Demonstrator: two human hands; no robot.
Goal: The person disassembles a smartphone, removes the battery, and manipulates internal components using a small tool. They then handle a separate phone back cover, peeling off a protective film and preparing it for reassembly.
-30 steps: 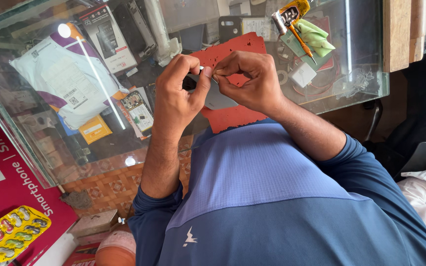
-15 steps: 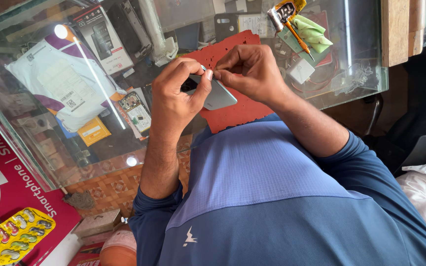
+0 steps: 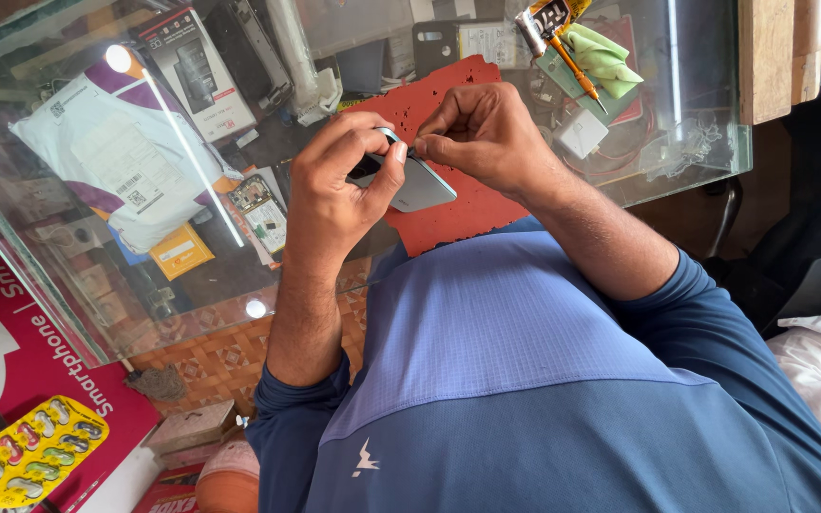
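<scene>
My left hand (image 3: 339, 185) grips a pale grey-blue smartphone (image 3: 417, 186), held on its edge above a red work mat (image 3: 448, 214) on the glass counter. My right hand (image 3: 482, 133) pinches a small thin tool or part against the phone's upper edge, right beside my left thumb; the item is too small to make out. Both hands meet over the mat, close to my chest in a blue shirt.
The glass counter (image 3: 705, 152) carries a green cloth (image 3: 605, 52), a glue tube with orange nozzle (image 3: 548, 33), a white small box (image 3: 583, 133) and phone parts. Under the glass lie a white-purple parcel bag (image 3: 111, 157) and phone boxes. A yellow blister tray (image 3: 35, 461) lies lower left.
The phone has tilted so that its flat back now shows. Both hands stay together at its upper edge, and the view has shifted slightly.
</scene>
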